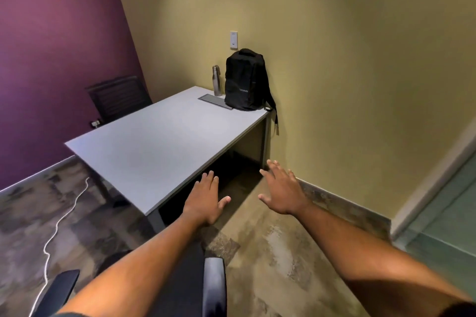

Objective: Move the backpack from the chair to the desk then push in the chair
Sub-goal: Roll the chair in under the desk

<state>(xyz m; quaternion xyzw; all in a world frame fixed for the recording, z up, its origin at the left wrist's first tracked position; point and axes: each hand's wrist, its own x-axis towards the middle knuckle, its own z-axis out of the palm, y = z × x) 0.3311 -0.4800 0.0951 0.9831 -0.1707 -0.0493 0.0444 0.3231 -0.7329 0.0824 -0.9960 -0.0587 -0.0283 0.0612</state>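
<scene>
The black Lenovo backpack (244, 80) stands upright on the far corner of the grey surface (154, 141), well beyond both hands, its back against the yellow wall and one strap hanging over the surface's edge. It is zipped shut, so its contents cannot be told. Just to its left stands a steel water bottle (217, 80), capped. A flat grey cable hatch (215, 101) is set flush into the surface in front of the bottle, touching the backpack's base.

The left hand (206, 201) is held palm down with fingers loosely together and thumb out, at the near edge of the surface, gripping nothing. The right hand (282, 189) is spread wide, fingers apart, in the air over the floor beside the surface, also empty.

Below the forearms, close to the person, is the office chair (213, 285), only its dark armrests and part of the seat showing; it stands out from the surface. A second dark chair (118, 99) sits beyond the left hand against the purple wall. A white cable (61, 224) trails across the mottled carpet to the left.
</scene>
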